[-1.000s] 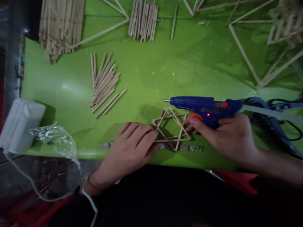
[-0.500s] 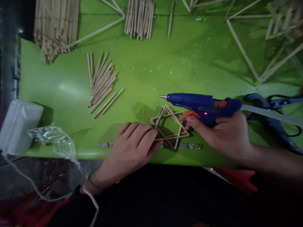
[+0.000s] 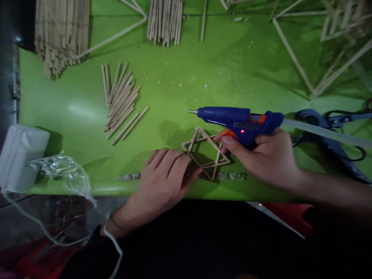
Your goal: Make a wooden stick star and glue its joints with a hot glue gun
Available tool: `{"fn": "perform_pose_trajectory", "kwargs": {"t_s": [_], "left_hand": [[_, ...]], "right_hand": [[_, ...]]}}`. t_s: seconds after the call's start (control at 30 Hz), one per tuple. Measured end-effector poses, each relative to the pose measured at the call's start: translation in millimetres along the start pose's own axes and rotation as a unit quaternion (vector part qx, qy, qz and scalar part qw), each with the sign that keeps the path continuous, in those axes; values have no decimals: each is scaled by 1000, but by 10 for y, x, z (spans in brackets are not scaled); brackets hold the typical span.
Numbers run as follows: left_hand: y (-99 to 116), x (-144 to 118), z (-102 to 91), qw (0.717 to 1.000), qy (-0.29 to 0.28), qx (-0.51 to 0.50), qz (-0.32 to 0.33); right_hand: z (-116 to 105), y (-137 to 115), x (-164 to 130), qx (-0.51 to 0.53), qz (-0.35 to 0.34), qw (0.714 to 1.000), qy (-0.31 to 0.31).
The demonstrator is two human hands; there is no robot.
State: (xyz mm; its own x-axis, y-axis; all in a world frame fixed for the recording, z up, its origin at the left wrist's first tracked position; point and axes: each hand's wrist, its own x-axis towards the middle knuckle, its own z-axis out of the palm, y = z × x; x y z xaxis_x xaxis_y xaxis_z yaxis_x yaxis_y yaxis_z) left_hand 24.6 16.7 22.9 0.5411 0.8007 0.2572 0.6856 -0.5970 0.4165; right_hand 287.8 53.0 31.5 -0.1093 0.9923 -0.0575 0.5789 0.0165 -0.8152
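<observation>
While the left hand (image 3: pixel 162 176) lies flat with its fingertips pressing the left corner of the star (image 3: pixel 205 153), the right hand (image 3: pixel 263 157) is wrapped around the glue gun (image 3: pixel 236 120), index finger by the orange trigger. The star, two stick triangles laid one over the other, sits on the green surface (image 3: pixel 180 77) near its front edge, between the two hands and touching both. The gun lies level above the star's top point, its nozzle aimed left past the frame and not at any joint; its red lamp is lit, so it is probably hot.

To do the gluing well, I would tip the nozzle down onto one crossing of the sticks at a time and squeeze out only a small bead, since a large one would likely run onto the surface and bond the star to it. The left fingers should hold the frame flat and square but stay off the joint being glued, because hot glue burns. Holding each joint a moment before moving on would let it set without the triangles slipping.

Loose sticks (image 3: pixel 120 100) lie well apart to the left, with larger bundles (image 3: pixel 164 19) at the back. Scissors (image 3: pixel 328 128) rest just behind the right wrist, under the glue rod.
</observation>
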Motion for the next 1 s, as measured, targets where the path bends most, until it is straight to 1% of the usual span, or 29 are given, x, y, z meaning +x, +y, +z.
{"fn": "perform_pose_trajectory", "kwargs": {"t_s": [0.13,0.3,0.53,0.67,0.8,0.93,1.0], "left_hand": [[20,-7,9,1000,5,-5,-15],[27,-14,3,1000,1,10,-12],[44,-21,27,999,14,28,-7],[53,-32,43,999,11,45,6],[50,-43,40,999,6,43,6],[46,-54,25,999,8,37,1],[43,-57,15,999,5,32,-2]], "right_hand": [[18,10,-8,5,5,1000,11],[19,1,-11,6,7,1000,12],[6,-11,4,17,-17,1000,14],[15,-12,1,57,-1,998,14],[34,-25,-7,88,6,996,18],[12,-25,-37,140,26,989,50],[-31,-22,-54,149,39,987,52]]}}
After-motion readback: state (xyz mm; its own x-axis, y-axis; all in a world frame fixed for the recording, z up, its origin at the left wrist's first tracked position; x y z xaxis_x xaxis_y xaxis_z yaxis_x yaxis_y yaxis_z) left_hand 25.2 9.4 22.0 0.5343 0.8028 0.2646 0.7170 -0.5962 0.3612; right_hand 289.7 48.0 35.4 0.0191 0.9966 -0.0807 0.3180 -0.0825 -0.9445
